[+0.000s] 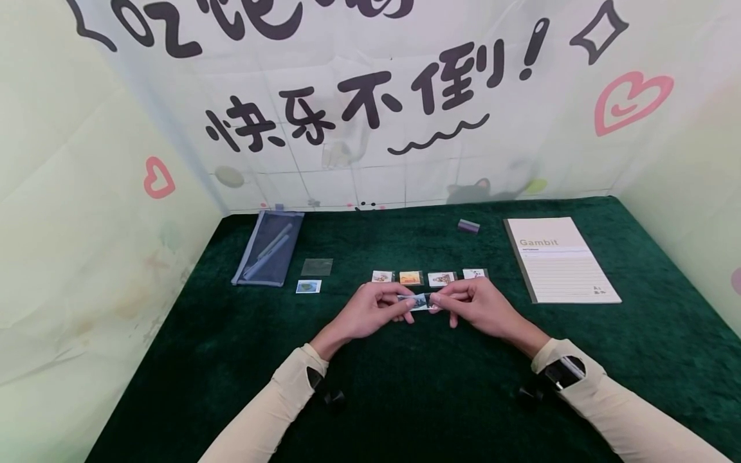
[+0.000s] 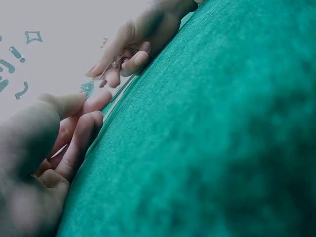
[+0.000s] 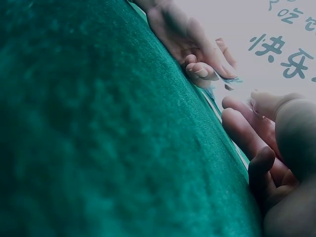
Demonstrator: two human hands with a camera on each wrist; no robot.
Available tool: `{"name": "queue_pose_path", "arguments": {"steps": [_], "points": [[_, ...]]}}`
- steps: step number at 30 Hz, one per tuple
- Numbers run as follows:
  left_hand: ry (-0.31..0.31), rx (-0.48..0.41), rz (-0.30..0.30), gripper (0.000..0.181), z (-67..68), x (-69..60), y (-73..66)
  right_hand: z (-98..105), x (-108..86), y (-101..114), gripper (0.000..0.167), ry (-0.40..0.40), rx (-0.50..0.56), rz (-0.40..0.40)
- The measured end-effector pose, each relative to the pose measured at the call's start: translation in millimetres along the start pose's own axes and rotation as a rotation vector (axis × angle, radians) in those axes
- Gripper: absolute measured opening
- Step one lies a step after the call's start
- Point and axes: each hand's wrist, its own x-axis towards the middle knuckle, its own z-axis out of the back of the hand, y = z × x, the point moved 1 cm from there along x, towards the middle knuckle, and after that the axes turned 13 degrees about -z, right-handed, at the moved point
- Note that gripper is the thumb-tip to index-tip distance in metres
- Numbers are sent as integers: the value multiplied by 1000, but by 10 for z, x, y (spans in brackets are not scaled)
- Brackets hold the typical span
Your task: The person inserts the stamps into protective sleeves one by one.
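Between both hands, low over the dark green cloth, is a small bluish stamp-like card. My left hand pinches its left end between thumb and fingers; in the left wrist view the card's blue print shows by the left thumb. My right hand pinches a clear, shiny piece at the right end, seen in the right wrist view. Whether that piece is a sleeve around the card, I cannot tell. Just behind the hands lie several small picture cards, among them an orange one and a white one.
At the left lie a blue-printed card, a clear sleeve and a blue mesh pouch with pens. A small purple block lies at the back. On the right is a notebook. A printed curtain stands behind the green cloth.
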Motion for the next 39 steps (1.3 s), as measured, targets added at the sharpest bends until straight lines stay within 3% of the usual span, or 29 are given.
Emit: {"name": "queue_pose_path", "arguments": {"steps": [24, 33, 39], "points": [[31, 31, 54, 24, 6, 19, -30, -10, 10, 13, 21, 38, 45, 48], [33, 98, -10, 23, -27, 18, 13, -13, 17, -12, 18, 33, 24, 74], [42, 55, -12, 27, -18, 13, 9, -7, 20, -14, 20, 13, 38, 55]]}}
